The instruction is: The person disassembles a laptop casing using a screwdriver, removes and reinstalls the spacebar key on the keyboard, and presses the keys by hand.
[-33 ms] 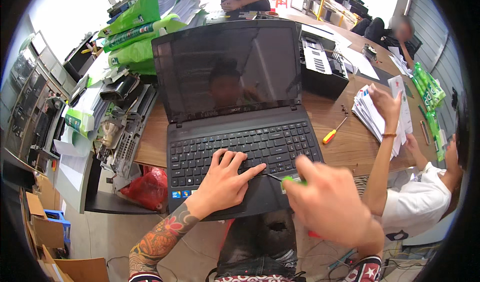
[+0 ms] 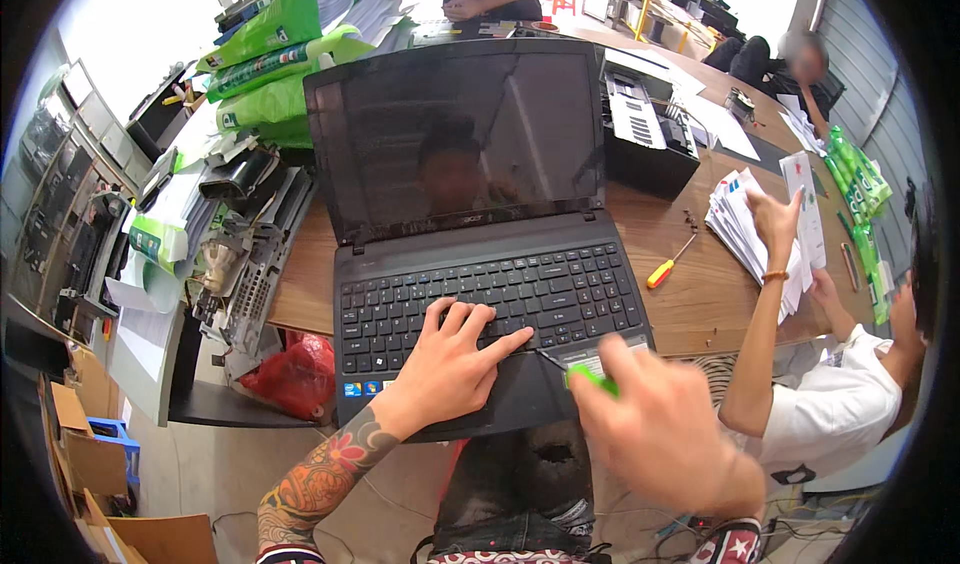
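An opened black laptop (image 2: 400, 154) with a dark screen faces me at the table's front edge. My left hand (image 2: 445, 369) lies across its keyboard (image 2: 480, 309) and palm rest, fingers apart, the thumb stretched toward the keyboard's lower edge. Closed around a green-handled tool (image 2: 594, 378) is my right hand (image 2: 655, 419), somewhat blurred. The tool's thin dark shaft reaches the seam below the keyboard, close to my left thumb; the exact shape of its tip is too small to make out.
A yellow-and-red screwdriver (image 2: 660, 273) lies right of the laptop, near small screws. Behind it sits an opened black device (image 2: 650, 169). Green packages (image 2: 265, 104) and metal parts (image 2: 265, 264) crowd the left. At right, another person's hand (image 2: 775, 219) touches papers (image 2: 738, 209).
My right hand and the green-handled tool have shifted slightly right and down. My left hand keeps its place on the laptop.
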`<state>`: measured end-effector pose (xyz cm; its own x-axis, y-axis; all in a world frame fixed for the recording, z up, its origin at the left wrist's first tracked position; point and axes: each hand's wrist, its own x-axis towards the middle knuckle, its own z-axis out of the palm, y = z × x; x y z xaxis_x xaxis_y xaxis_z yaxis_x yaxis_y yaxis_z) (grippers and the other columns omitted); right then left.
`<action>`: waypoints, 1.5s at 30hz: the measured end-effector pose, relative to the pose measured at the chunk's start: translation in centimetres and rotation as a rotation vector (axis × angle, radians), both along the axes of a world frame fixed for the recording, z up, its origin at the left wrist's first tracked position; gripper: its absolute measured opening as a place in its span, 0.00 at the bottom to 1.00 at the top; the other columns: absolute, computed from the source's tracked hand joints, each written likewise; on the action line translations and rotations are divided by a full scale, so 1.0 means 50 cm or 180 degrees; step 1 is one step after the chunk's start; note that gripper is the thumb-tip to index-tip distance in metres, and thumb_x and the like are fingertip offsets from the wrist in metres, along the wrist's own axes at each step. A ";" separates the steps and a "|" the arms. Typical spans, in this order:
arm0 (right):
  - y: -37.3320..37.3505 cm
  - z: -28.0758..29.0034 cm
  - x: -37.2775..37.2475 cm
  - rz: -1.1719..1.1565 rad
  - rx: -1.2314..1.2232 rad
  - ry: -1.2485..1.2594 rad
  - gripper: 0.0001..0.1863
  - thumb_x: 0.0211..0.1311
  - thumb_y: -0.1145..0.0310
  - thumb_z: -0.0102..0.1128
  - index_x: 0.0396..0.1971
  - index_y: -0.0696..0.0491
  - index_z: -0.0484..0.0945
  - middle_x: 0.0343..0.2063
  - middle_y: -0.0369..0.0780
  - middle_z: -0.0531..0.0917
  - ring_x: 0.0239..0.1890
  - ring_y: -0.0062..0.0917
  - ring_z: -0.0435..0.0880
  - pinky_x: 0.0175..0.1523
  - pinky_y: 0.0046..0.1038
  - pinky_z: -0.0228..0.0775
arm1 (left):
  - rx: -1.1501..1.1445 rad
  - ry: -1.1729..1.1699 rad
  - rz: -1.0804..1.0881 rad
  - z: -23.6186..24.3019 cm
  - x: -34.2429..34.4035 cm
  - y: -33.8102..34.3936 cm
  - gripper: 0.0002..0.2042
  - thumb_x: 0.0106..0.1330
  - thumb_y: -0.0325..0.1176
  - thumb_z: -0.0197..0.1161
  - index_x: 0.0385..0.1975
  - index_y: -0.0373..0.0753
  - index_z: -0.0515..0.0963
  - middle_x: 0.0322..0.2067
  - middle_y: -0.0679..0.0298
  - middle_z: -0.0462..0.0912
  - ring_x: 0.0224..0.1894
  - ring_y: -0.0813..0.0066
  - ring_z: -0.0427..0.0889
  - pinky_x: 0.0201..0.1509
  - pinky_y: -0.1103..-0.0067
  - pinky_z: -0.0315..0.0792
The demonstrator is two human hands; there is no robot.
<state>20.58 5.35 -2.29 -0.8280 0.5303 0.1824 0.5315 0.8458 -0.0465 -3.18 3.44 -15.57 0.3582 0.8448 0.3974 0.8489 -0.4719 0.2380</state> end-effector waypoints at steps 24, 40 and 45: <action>-0.136 -0.325 0.093 -0.1027 0.0668 0.1815 0.22 0.51 0.75 0.73 0.49 0.46 0.88 0.35 0.37 0.77 0.27 0.26 0.77 0.30 0.26 0.71 | 0.0183 -0.0061 -0.0426 0.028 0.041 0.056 0.12 0.57 0.31 0.74 0.41 0.39 0.84 0.39 0.62 0.81 0.41 0.62 0.81 0.48 0.69 0.75; -0.140 -0.289 0.077 -0.1125 0.0001 0.2235 0.20 0.53 0.74 0.66 0.48 0.53 0.86 0.33 0.37 0.75 0.29 0.26 0.78 0.32 0.24 0.74 | 0.0234 -0.0104 -0.0392 0.026 0.060 0.064 0.13 0.53 0.19 0.74 0.39 0.36 0.87 0.37 0.60 0.85 0.38 0.59 0.82 0.43 0.68 0.76; -0.101 -0.220 0.092 -0.0897 0.0079 0.2128 0.19 0.51 0.75 0.71 0.46 0.51 0.88 0.32 0.38 0.77 0.29 0.26 0.79 0.30 0.24 0.73 | 0.0128 -0.0091 -0.0335 0.023 0.046 0.052 0.13 0.55 0.22 0.74 0.41 0.39 0.87 0.39 0.63 0.84 0.40 0.61 0.81 0.45 0.68 0.75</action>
